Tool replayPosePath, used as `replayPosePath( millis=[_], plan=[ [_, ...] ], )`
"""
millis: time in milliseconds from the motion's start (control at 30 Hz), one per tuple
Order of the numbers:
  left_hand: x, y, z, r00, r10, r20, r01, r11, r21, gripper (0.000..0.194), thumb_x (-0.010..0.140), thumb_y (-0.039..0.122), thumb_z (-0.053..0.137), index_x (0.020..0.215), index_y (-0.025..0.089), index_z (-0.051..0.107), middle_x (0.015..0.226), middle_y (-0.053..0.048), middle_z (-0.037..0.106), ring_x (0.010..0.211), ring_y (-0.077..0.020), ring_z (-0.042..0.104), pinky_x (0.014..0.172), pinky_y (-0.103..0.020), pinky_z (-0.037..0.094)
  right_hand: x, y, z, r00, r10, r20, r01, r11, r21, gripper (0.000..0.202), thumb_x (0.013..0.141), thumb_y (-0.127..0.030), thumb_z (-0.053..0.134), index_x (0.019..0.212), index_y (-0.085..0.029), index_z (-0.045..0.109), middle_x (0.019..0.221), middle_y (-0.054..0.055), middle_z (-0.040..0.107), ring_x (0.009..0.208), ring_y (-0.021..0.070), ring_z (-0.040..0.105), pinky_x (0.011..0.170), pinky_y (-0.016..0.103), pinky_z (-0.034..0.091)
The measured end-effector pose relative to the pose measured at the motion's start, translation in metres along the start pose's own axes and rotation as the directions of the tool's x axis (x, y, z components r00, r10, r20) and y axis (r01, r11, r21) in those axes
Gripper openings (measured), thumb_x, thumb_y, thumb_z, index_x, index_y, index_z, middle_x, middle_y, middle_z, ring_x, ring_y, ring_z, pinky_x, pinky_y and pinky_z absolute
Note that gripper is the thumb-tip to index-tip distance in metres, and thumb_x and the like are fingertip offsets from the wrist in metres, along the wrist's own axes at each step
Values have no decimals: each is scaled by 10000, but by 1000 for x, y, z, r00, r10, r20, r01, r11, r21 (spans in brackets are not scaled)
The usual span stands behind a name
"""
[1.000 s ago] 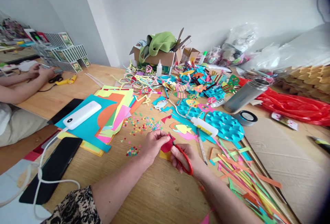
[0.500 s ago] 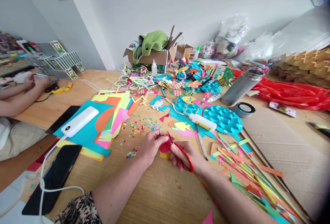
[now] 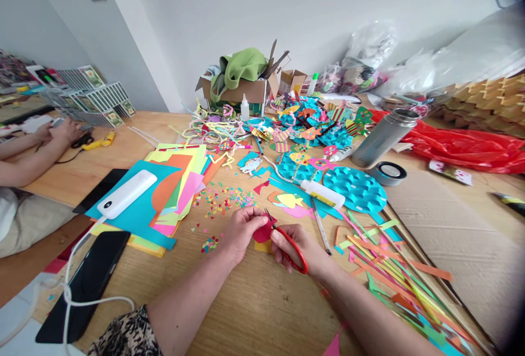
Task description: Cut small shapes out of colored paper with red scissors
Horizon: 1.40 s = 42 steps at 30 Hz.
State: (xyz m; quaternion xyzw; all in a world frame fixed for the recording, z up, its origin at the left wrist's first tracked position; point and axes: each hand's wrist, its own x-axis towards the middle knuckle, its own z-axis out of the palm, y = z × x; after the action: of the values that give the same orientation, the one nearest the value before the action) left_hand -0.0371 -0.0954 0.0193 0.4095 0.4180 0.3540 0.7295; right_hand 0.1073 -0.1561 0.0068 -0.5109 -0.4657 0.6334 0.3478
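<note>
Between its thumb and fingers my left hand (image 3: 243, 231) pinches a small piece of red paper (image 3: 262, 231). My right hand (image 3: 292, 246) is closed round the handles of red scissors (image 3: 296, 249), whose blades reach the paper's upper edge. A bit of yellow-orange paper (image 3: 262, 246) shows just under the red piece. Ahead of the hands lie tiny paper confetti (image 3: 223, 200), a yellow paper fish (image 3: 289, 200) and a white glue bottle (image 3: 324, 194). A pen (image 3: 321, 226) rests right of the scissors.
Stacked coloured paper (image 3: 180, 181), a white power bank (image 3: 129, 193) and a black phone (image 3: 88, 285) lie left. Paper strips (image 3: 402, 268), cardboard (image 3: 443, 225) and a steel bottle (image 3: 385, 137) are right. Another person's hands (image 3: 61, 130) hold something at far left.
My hands, the red paper and the scissors look almost unchanged. At far left, the other person's hands have shifted slightly.
</note>
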Motion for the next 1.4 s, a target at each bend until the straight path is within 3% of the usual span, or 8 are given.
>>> replayPosePath(
  millis=[1167, 1400],
  plan=[
    [1, -2, -1, 999, -16, 36, 18, 998, -66, 237, 569, 293, 805, 646, 137, 644, 640, -14, 675, 579, -110, 566, 596, -232, 412, -1, -2, 2, 1000, -9, -14, 9, 1000, 14, 671, 707, -809, 539, 635, -142, 534, 513, -1, 568, 320, 53, 470, 318, 155, 281],
    [-1, 1, 0, 994, -57, 89, 65, 994, -92, 251, 563, 286, 817, 653, 127, 644, 618, -18, 652, 563, -101, 554, 576, -223, 408, -2, -3, 3, 1000, 1, -29, -1, 1000, 11, 674, 687, -816, 552, 631, -145, 534, 500, -5, 560, 315, 53, 462, 313, 155, 268]
  ],
)
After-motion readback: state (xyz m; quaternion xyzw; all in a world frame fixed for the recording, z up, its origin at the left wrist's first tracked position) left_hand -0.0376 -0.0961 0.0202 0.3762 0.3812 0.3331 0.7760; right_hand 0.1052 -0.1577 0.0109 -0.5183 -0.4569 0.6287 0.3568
